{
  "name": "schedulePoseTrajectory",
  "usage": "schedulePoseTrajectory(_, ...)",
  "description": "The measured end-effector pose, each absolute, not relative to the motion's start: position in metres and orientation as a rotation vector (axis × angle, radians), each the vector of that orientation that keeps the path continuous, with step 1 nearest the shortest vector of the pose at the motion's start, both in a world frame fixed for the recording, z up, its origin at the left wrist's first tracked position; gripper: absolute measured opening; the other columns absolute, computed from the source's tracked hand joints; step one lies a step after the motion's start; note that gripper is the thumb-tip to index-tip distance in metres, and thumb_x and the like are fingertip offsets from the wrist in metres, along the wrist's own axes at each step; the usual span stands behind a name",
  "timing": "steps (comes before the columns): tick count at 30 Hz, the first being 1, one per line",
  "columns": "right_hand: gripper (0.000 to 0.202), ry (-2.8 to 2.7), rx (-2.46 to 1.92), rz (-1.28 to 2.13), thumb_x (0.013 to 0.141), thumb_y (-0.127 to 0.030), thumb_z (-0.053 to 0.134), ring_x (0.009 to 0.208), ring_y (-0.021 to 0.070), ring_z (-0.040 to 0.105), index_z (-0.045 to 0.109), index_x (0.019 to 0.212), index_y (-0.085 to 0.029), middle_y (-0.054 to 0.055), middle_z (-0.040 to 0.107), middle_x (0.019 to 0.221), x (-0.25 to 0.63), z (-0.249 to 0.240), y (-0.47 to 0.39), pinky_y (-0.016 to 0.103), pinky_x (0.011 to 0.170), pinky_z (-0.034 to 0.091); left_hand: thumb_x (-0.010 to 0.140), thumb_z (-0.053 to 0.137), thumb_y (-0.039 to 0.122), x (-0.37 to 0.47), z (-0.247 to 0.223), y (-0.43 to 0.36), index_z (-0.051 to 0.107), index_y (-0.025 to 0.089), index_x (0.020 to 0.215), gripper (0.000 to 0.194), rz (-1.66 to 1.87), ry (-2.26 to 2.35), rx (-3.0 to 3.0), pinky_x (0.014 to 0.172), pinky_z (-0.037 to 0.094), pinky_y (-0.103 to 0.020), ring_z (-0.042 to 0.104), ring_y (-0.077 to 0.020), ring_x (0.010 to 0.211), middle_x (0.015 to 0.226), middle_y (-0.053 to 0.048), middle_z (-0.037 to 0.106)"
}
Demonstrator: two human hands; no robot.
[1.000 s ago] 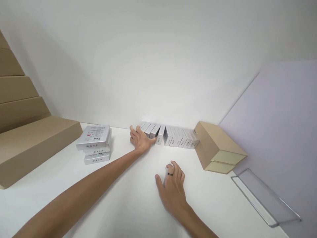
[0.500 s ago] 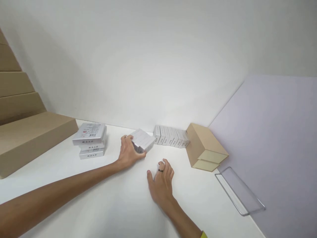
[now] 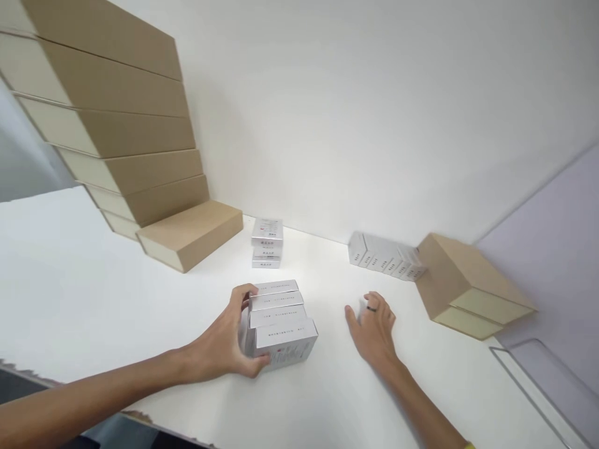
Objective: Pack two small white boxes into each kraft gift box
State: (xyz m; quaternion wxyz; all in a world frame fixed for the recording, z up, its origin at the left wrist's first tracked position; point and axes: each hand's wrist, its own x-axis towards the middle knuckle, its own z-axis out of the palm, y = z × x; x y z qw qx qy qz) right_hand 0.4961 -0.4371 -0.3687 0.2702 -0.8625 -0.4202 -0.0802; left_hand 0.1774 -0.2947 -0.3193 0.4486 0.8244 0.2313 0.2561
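Observation:
My left hand (image 3: 234,340) is closed around a row of several small silver-white boxes (image 3: 283,316), fingers at the far end and thumb at the near end. The boxes stand side by side on the white table, the nearest one jutting out a little to the right. My right hand (image 3: 374,330), a dark ring on one finger, rests on the table right of the row. Its thumb is apart from its loosely bent fingers and it holds nothing. Behind my left hand, a short stack of matching boxes (image 3: 267,234) stands near the wall.
Another row of silver-white boxes (image 3: 381,252) lines the wall, its right end against two brown cartons (image 3: 468,274). A tall stack of brown cartons (image 3: 135,131) rises at left, with a single carton (image 3: 196,231) beside it. A metal wire frame (image 3: 528,386) is at right.
The view has swung left. My left hand has come from near the wall boxes toward the table's front and now grips a row of boxes. My right hand stays loosely bent on the table.

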Motion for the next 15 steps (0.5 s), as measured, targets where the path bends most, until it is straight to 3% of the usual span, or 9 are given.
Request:
schedulePoseTrajectory(6, 0.053, -1.126, -2.331, -0.225, 0.092, -0.06, 0.037, 0.137, 0.0366, 0.041, 0.041, 0.123, -0.018, 0.02, 0.046, 0.142, 0.5, -0.374, -0.436, 0.058, 0.116, 0.027, 0.066, 0.083, 0.06, 0.132, -0.286, -0.252, 0.035, 0.025, 0.121, 0.081, 0.73, 1.182, 1.552, 0.099, 0.058, -0.057, 0.071, -0.032, 0.106, 0.117, -0.013, 0.067)
schedulePoseTrajectory(15, 0.055, -1.118, -2.377, -0.229, 0.09, -0.064, 0.035, 0.136, 0.0385, 0.043, 0.043, 0.122, -0.019, 0.02, 0.048, 0.143, 0.501, -0.375, -0.437, 0.059, 0.113, 0.031, 0.08, 0.072, 0.065, 0.141, -0.255, -0.193, 0.067, 0.016, 0.111, 0.058, 0.679, 1.259, 1.061, 0.093, 0.065, -0.043, 0.076, -0.0289, 0.095, 0.107, -0.017, 0.076)
